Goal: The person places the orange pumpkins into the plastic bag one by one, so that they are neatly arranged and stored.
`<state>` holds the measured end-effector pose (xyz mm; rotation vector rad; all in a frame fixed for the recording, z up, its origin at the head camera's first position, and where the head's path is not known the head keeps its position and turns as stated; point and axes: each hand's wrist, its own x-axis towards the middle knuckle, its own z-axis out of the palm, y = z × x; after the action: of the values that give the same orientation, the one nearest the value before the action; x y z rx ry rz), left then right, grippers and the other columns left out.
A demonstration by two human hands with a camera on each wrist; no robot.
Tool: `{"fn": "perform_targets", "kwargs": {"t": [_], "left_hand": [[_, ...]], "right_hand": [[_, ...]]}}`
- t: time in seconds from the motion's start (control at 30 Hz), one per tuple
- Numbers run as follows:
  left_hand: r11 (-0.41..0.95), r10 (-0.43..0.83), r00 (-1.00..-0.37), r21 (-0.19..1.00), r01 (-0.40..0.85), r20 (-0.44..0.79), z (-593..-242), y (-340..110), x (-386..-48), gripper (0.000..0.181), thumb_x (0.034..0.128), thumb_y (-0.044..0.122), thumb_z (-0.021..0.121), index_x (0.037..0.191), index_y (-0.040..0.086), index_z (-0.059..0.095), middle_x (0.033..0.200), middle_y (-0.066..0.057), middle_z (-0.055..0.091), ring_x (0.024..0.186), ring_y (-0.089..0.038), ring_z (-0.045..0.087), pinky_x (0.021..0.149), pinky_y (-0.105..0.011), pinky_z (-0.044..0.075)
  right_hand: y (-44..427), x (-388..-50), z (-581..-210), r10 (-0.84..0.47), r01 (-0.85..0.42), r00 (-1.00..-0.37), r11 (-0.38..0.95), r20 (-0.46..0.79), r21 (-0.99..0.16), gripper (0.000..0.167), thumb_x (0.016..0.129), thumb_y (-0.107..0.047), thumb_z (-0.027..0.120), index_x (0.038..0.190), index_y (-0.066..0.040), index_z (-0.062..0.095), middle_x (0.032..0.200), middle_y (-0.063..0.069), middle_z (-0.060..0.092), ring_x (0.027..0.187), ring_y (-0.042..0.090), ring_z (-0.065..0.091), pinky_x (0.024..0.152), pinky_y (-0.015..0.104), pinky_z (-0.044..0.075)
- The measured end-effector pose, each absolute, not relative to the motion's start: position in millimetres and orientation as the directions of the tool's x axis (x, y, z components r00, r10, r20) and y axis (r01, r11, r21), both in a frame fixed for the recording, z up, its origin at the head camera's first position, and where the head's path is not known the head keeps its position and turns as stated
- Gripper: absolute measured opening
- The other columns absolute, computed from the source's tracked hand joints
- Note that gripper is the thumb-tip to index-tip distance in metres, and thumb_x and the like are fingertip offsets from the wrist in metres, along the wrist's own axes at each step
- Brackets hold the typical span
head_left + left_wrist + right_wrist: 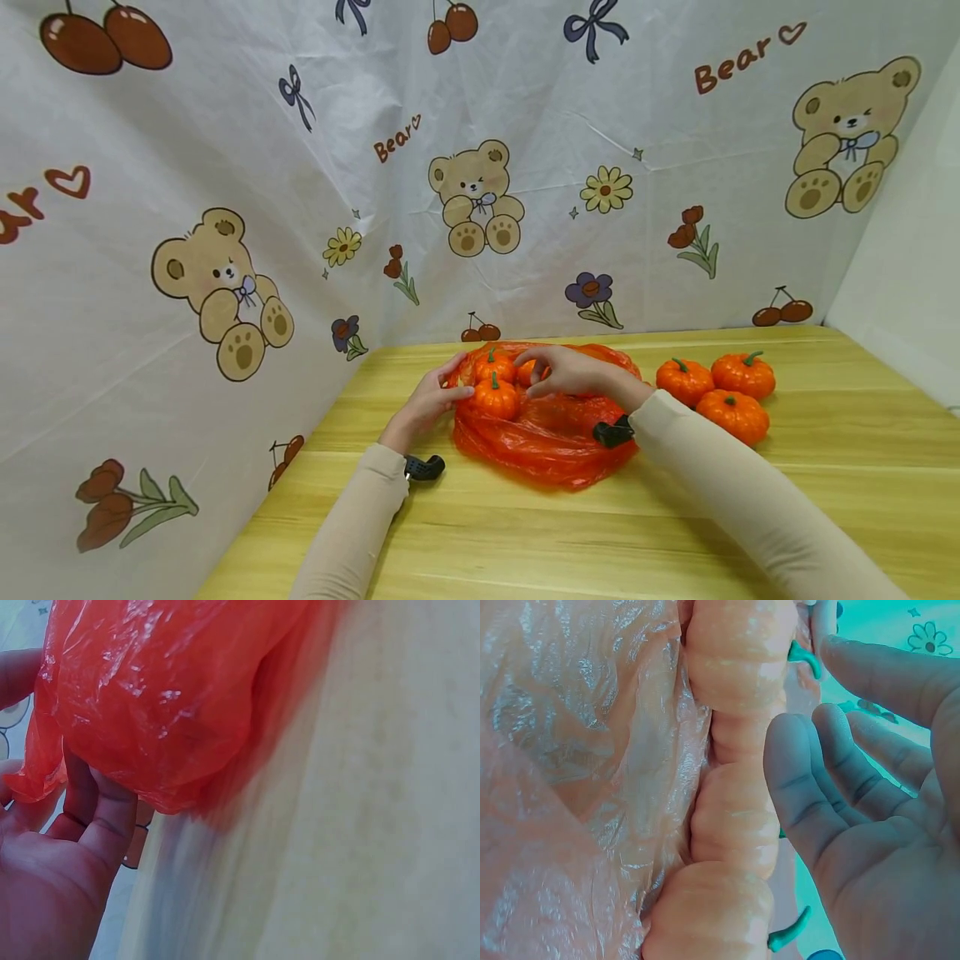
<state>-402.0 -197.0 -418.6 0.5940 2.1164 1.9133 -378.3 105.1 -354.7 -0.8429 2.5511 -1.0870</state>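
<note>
A crumpled red plastic bag [525,450] lies spread on the table with small orange pumpkins inside, among them a front pumpkin [497,402] and one behind it [491,367]. My left hand [427,402] holds the bag's left edge; in the left wrist view its fingers [101,806] bend against the red film, partly hidden by it. Above the bag's opening hovers my right hand [573,372], fingers loosely bent. In the right wrist view that hand [877,772] holds nothing, beside a row of pumpkins [735,821] with green stems.
Right of the bag, three more pumpkins stand in a cluster on the wooden table [480,542]: a left one [684,383], a back one [744,377] and a front one [735,418]. A bear-patterned cloth [525,100] hangs behind and at the left.
</note>
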Motion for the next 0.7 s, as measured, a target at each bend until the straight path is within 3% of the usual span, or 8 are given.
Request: {"fn": "perform_targets", "kwargs": {"t": [0.23,0.5,0.7], "left_hand": [[0.078,0.436,-0.895,0.987,0.139,0.092,-415.6,-195.4,-399.8,0.083,0.0966,0.007,0.067,0.166,0.016,0.023,0.172,-0.007,0.02,0.149,-0.037,0.038,0.107,-0.037,0.054],[0.088,0.425,-0.901,0.986,0.14,0.09,-416.1,-195.1,-399.8,0.082,0.0961,0.007,0.067,0.165,0.017,0.025,0.172,-0.005,0.021,0.149,-0.036,0.039,0.109,-0.04,0.052],[0.074,0.44,-0.893,0.987,0.14,0.093,-417.4,-195.0,-400.4,0.082,0.0969,0.005,0.066,0.166,0.017,0.022,0.173,-0.005,0.018,0.15,-0.037,0.037,0.11,-0.041,0.051]], "right_hand": [[116.8,-364.5,-348.1,-0.597,-0.432,-0.802,0.551,0.025,-0.714,0.054,0.092,-0.017,0.078,0.142,-0.015,0.058,0.096,0.007,0.065,0.087,0.021,0.06,0.069,0.03,0.053],[138.7,-357.3,-348.8,-0.588,-0.409,-0.808,0.511,0.039,-0.756,0.052,0.093,-0.016,0.077,0.141,-0.012,0.057,0.096,0.009,0.061,0.073,0.022,0.058,0.068,0.039,0.056],[153.5,-352.8,-353.2,-0.593,-0.426,-0.803,0.495,0.063,-0.757,0.052,0.093,-0.014,0.076,0.141,-0.007,0.057,0.093,0.01,0.062,0.076,0.028,0.063,0.072,0.039,0.058]]}}
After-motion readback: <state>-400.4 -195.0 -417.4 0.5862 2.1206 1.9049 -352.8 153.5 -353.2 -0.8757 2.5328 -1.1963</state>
